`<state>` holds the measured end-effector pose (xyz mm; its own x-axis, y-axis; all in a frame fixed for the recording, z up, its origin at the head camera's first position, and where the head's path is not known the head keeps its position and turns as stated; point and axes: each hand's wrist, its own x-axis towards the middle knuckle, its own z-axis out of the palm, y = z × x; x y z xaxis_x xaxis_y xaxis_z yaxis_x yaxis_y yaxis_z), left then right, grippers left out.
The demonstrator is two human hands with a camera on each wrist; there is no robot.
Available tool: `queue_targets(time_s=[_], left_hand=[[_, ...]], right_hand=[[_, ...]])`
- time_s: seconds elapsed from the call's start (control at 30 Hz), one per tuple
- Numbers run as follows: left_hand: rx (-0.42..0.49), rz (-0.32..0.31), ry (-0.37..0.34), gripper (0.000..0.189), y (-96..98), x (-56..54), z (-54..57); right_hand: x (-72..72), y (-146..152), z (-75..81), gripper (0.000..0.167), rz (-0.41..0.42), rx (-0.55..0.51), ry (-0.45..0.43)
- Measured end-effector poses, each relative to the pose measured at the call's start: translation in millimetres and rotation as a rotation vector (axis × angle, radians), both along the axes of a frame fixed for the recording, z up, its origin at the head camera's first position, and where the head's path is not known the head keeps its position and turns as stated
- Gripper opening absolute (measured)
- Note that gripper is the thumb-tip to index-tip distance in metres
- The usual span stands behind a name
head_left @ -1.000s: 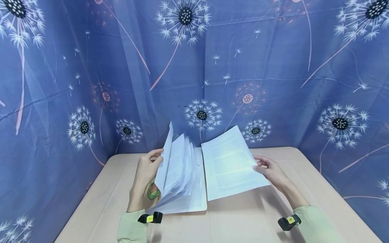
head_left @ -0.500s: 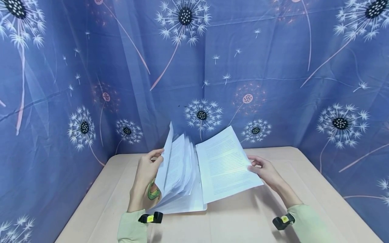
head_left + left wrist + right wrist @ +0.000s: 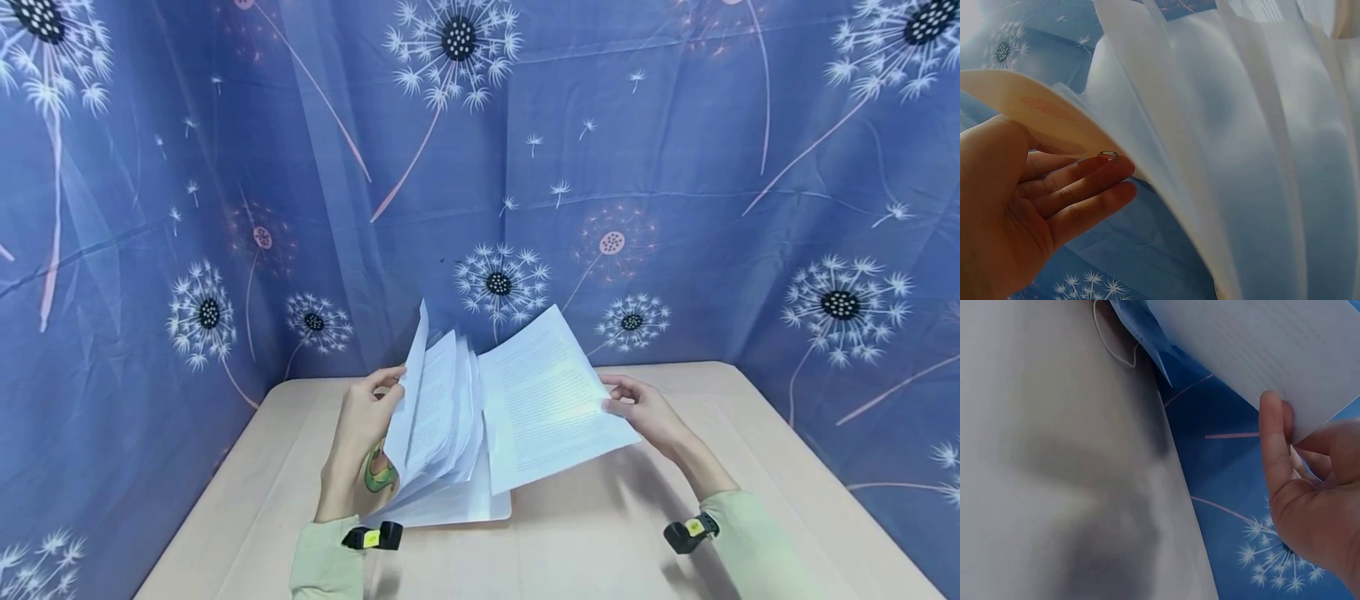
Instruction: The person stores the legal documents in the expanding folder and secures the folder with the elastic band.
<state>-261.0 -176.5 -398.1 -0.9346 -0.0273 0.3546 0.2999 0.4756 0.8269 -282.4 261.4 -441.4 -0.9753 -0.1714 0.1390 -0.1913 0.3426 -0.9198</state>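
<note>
A folder with clear pockets lies spread on the table, its white back cover (image 3: 483, 507) flat. My left hand (image 3: 362, 417) holds the raised front cover, which has a green and orange picture (image 3: 379, 472) on its outside. In the left wrist view, the fingers (image 3: 1094, 190) are under that cover, and the clear pockets (image 3: 1235, 137) fan out to the right. Several printed pages (image 3: 433, 408) stand in the pockets. My right hand (image 3: 648, 414) pinches the right edge of a printed sheet (image 3: 547, 400), held tilted. The sheet's left edge overlaps the fanned pockets in the head view.
The pale tabletop (image 3: 570, 550) extends around the folder. Behind and at both sides hangs a blue cloth (image 3: 675, 150) with dandelion prints. In the right wrist view, a thin white loop (image 3: 1114, 353) hangs near the upper left. Black straps (image 3: 371, 537) sit over both sleeves.
My right hand has moved left with the printed sheet, so its left edge now reaches over the folder's pockets. The left hand and the raised cover stay in place.
</note>
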Motion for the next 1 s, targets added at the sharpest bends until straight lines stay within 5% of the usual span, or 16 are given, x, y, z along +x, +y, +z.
queue_targets(time_s=[1.0], left_hand=[[-0.022, 0.044, 0.017, 0.033, 1.0, -3.7, -0.6]], right_hand=[[-9.4, -41, -7.3, 0.052, 0.001, -0.176, -0.029]])
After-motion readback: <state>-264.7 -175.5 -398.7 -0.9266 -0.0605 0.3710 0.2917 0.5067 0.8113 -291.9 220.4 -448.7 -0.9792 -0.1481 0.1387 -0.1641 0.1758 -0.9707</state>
